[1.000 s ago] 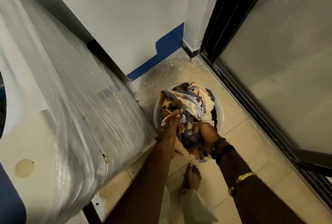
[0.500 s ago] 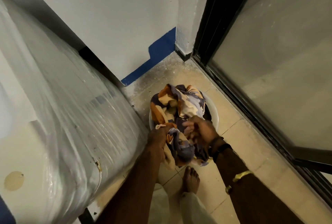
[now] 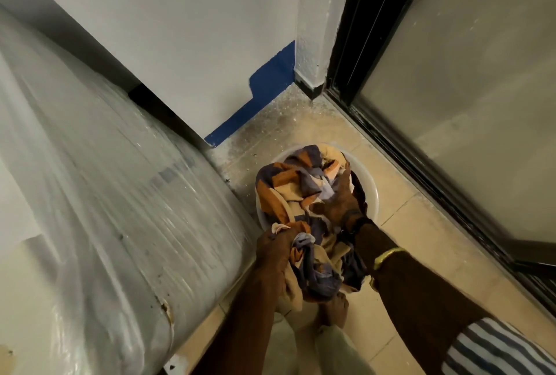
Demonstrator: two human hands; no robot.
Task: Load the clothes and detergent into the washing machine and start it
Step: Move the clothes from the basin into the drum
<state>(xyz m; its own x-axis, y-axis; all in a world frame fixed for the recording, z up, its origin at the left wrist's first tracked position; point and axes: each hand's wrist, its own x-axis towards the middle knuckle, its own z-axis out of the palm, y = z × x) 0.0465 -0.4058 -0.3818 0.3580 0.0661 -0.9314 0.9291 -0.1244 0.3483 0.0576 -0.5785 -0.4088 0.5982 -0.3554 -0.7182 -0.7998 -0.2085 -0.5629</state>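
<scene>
A pile of orange, cream and purple clothes (image 3: 288,185) fills a white round basin (image 3: 371,191) on the tiled floor. My left hand (image 3: 275,247) grips a bunch of this cloth at the basin's near edge, and cloth hangs down below it. Further in, my right hand (image 3: 340,200) reaches over the pile with its fingers in the folds. The washing machine (image 3: 99,224), wrapped in clear plastic film, stands at the left, right beside the basin. No detergent shows.
A white wall with a blue base strip (image 3: 261,98) lies behind the basin. A black-framed glass sliding door (image 3: 451,89) runs along the right. My bare foot (image 3: 331,311) stands on the tiles just under the hanging cloth.
My left hand has pulled the gripped cloth up and toward me. My right hand has moved forward, deeper over the pile in the basin.
</scene>
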